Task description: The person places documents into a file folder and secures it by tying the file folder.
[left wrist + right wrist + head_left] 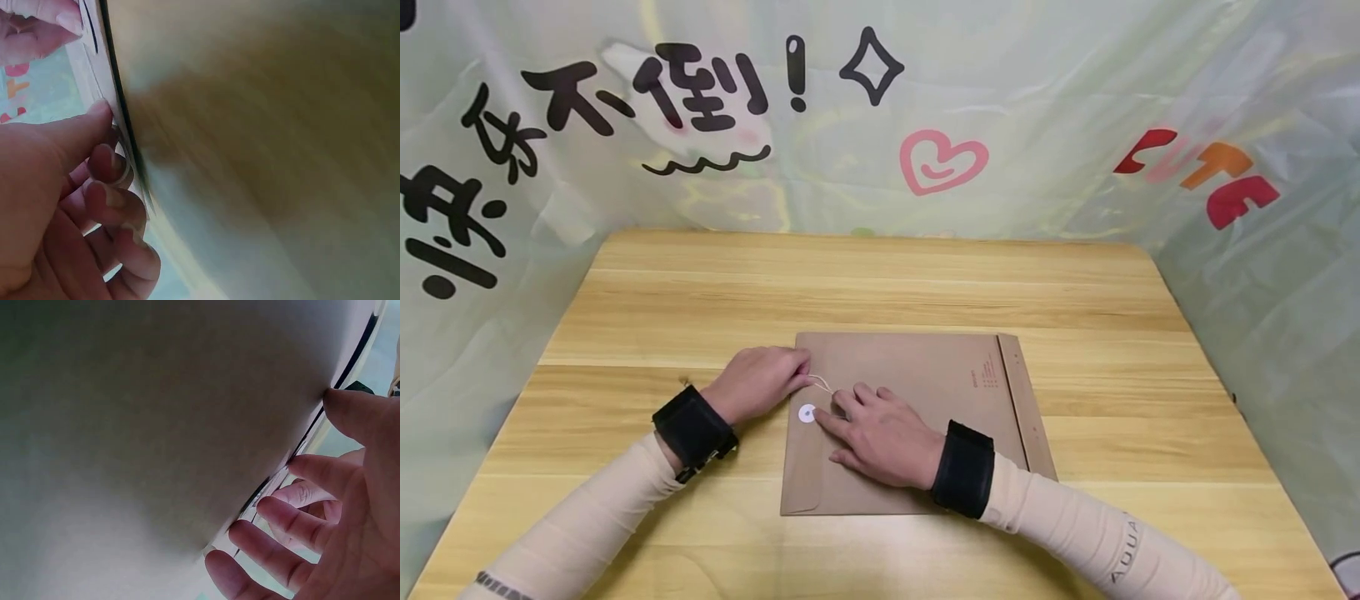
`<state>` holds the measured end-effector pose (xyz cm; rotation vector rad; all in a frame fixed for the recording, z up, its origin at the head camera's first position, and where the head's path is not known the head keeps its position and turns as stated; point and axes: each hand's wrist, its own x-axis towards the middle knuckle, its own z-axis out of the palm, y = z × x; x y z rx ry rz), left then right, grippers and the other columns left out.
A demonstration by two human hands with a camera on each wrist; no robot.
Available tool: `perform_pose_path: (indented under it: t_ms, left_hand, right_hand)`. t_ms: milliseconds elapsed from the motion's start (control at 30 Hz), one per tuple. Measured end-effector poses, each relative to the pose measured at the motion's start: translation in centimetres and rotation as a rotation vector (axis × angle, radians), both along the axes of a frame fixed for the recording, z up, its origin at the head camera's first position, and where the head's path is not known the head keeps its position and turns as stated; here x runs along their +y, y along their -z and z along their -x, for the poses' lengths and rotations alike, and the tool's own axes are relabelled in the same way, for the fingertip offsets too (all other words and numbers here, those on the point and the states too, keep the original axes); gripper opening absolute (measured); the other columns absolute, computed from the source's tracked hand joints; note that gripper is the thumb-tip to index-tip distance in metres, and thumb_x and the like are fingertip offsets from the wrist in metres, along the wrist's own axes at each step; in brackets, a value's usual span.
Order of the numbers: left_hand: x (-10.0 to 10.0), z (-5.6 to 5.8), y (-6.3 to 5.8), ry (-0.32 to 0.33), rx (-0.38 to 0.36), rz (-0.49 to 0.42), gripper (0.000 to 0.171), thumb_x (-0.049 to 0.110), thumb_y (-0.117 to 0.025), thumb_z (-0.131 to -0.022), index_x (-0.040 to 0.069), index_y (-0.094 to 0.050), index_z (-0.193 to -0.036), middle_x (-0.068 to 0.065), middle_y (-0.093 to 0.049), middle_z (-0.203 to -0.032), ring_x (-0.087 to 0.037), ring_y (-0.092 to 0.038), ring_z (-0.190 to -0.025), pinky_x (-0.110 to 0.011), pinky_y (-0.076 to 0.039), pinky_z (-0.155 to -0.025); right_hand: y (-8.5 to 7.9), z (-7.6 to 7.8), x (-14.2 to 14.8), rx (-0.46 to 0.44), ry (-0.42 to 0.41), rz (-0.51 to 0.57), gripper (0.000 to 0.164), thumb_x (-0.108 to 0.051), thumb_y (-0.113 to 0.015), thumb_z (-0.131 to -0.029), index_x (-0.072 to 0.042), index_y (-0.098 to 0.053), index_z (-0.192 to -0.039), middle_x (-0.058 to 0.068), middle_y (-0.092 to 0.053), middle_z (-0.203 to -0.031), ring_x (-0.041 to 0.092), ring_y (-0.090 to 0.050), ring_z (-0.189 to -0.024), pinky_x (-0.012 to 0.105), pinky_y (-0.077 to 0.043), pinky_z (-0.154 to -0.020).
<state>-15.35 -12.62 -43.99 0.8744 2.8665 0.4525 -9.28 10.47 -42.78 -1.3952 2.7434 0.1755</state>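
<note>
A brown paper document envelope (917,358) lies flat on the wooden table, a white round button (807,413) near its left edge. From the left hand (760,380) a thin pale string (822,382) runs toward the right hand's fingers; the left thumb and forefinger pinch it at the envelope's upper left. In the left wrist view that hand's other fingers (115,203) are curled. The right hand (887,437) rests on the envelope with its fingers spread, the index fingertip beside the button. In the right wrist view its fingertips (275,509) touch the paper.
The wooden table (865,283) spreads around the envelope. Printed fabric sheets (1037,92) hang behind it and on both sides. Along the envelope's right side runs a folded strip (1028,408). Each wrist wears a black band (694,429).
</note>
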Motion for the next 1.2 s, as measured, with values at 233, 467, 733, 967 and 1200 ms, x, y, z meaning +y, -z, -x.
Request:
perform_pose_path:
  t_ms: [233,467,733,967,1200]
  left_hand:
    - [-1.0,-0.1,0.0,-0.073,-0.063,-0.005,0.027,0.034,-0.066,-0.098,0.018,-0.057,-0.078,0.008,-0.052,-0.067,-0.009,-0.048,-0.061,-0.027,-0.038,-0.055]
    - [-1.9,-0.4,0.0,-0.153,-0.114,-0.009,0.027,0.033,-0.066,-0.098,0.018,-0.058,-0.077,0.007,-0.053,-0.066,-0.011,-0.048,-0.061,-0.027,-0.037,-0.056]
    - [-2.3,-0.9,0.0,-0.146,-0.189,-0.050,0.026,0.029,-0.063,-0.100,0.016,-0.056,-0.079,0.006,-0.050,-0.067,-0.010,-0.046,-0.061,-0.026,-0.037,-0.058]
    - [-2.5,-1.5,0.0,-0.137,-0.197,-0.068,0.027,0.028,-0.063,-0.100,0.017,-0.055,-0.077,0.006,-0.047,-0.066,-0.009,-0.046,-0.060,-0.024,-0.037,-0.058]
    - [-2.7,-1.8,-0.1,-0.127,-0.196,-0.081,0.027,0.026,-0.063,-0.100,0.016,-0.054,-0.077,0.007,-0.047,-0.065,-0.008,-0.045,-0.059,-0.024,-0.037,-0.058]
  right_hand:
    - [-0.1,0.0,-0.3,0.002,-0.018,-0.013,0.058,-0.055,-0.046,-0.103,-0.031,-0.042,-0.155,0.001,-0.052,-0.135,0.020,-0.052,-0.110,0.035,-0.050,-0.085]
    - [0.0,-0.1,-0.3,-0.006,-0.025,-0.015,0.058,-0.054,-0.046,-0.103,-0.032,-0.040,-0.155,0.002,-0.049,-0.142,0.021,-0.052,-0.113,0.035,-0.050,-0.085]
    - [0.0,0.0,-0.4,-0.020,-0.015,-0.014,0.058,-0.054,-0.045,-0.103,-0.031,-0.039,-0.156,0.002,-0.048,-0.146,0.022,-0.052,-0.115,0.037,-0.051,-0.087]
    - [-0.1,0.0,-0.4,-0.043,-0.009,-0.028,0.058,-0.054,-0.043,-0.104,-0.030,-0.037,-0.157,-0.001,-0.043,-0.156,0.023,-0.051,-0.116,0.039,-0.051,-0.090]
    - [-0.1,0.0,-0.4,-0.043,-0.010,-0.037,0.058,-0.053,-0.043,-0.104,-0.030,-0.036,-0.157,-0.002,-0.043,-0.156,0.022,-0.051,-0.114,0.038,-0.050,-0.089]
